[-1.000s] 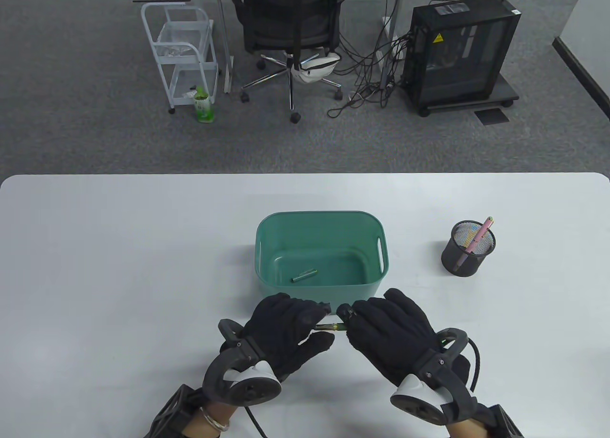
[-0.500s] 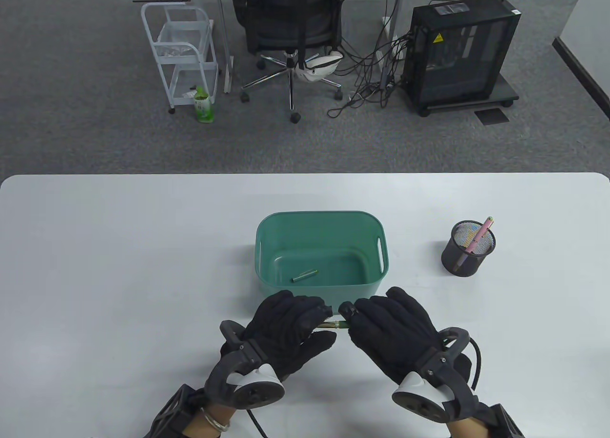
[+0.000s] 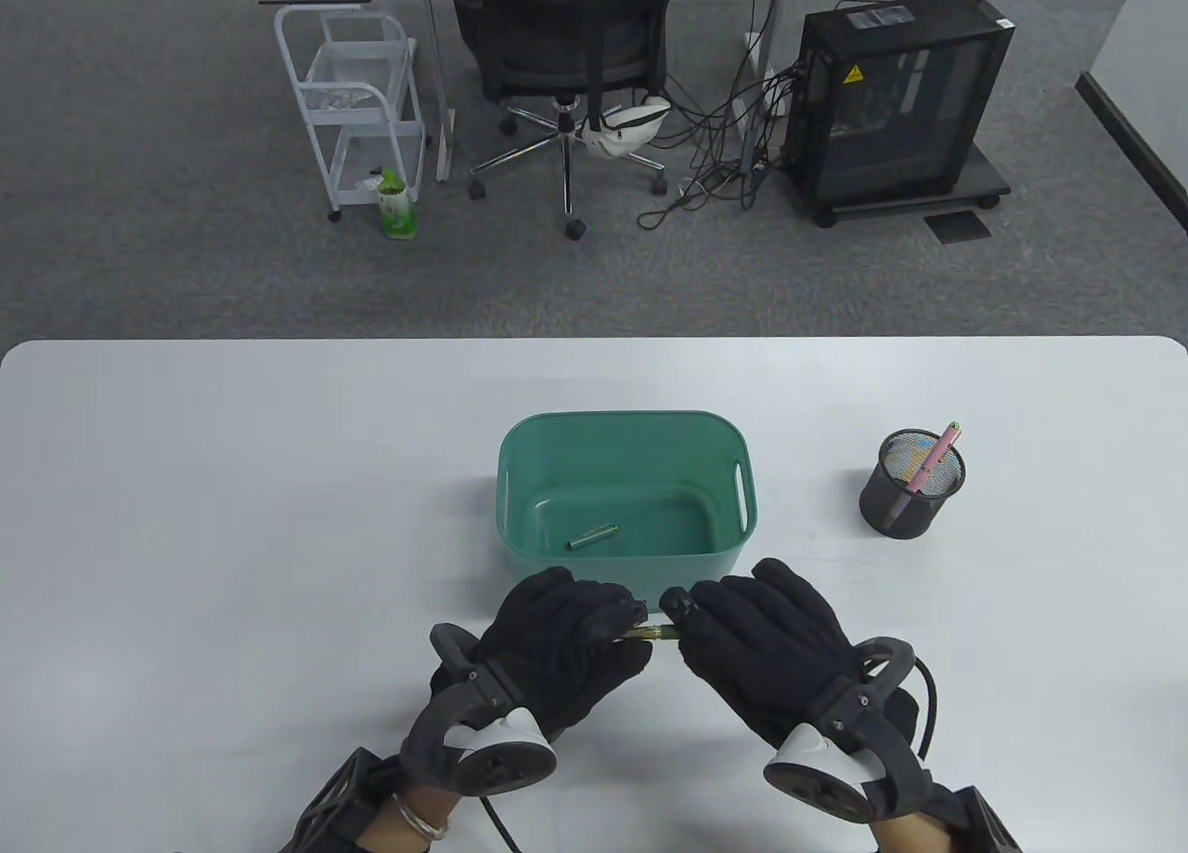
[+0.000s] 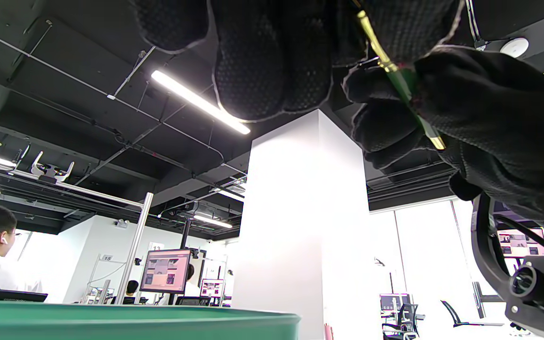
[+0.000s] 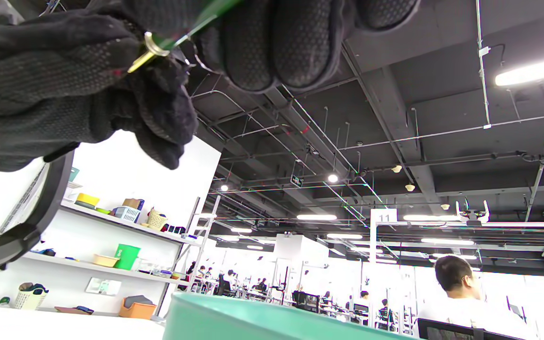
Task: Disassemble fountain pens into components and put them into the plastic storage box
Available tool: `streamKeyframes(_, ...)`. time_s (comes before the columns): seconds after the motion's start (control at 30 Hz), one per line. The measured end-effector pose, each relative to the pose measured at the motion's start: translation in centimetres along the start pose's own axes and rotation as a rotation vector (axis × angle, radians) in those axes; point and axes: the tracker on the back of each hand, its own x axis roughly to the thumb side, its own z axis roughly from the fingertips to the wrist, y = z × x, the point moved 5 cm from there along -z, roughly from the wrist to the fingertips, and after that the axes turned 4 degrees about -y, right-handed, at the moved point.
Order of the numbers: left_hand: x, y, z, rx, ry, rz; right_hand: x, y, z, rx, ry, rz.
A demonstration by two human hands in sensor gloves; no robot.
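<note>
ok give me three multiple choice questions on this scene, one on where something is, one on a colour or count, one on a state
1. Where is the mesh pen cup?
A. inside the box
B. on the table, right of the storage box
C. on the floor

2. What colour is the pen standing in the cup?
A. pink
B. blue
C. black

3. How is the green pen held?
A. lying loose on the table
B. by the left hand alone
C. by the left hand and right hand together

Answers: 1 B, the cup stands apart to the box's right. 2 A, the pink pen sticks out of it. 3 C, both hands' fingers close round its ends.
</note>
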Motion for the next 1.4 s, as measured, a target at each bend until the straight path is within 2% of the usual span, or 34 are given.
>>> streamKeyframes(1.4, -0.71, 0.27, 0.14, 0.025, 0.015, 0.053, 0.54, 0.03, -0.02, 0.004, -0.021, 0.006)
